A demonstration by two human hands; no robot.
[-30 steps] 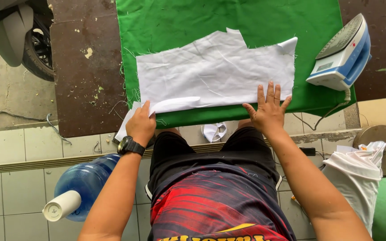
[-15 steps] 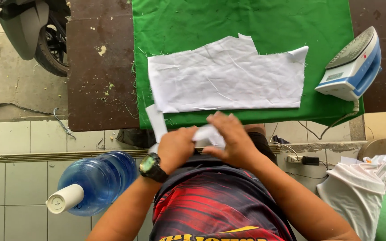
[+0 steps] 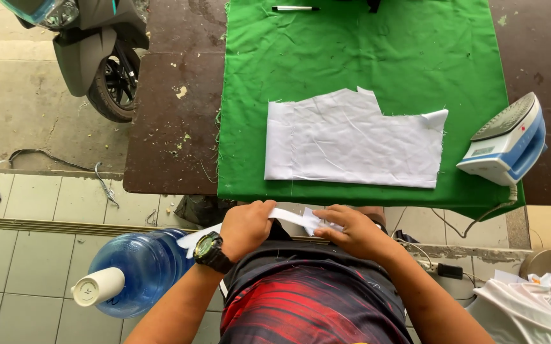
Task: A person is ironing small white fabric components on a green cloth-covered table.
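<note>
Green cloth point(image 3: 352, 57) on the surface lies open beyond the white fabric piece point(image 3: 352, 143); an iron point(image 3: 505, 143) blocks the right, a pen point(image 3: 294, 8) the far edge.

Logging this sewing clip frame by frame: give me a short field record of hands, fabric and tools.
left hand: pinches a white fabric strip
right hand: holds the strip's other end
table: green cloth over a brown table
on cloth: white cut fabric piece, black pen
iron: at cloth's right edge
floor: blue water jug
</note>
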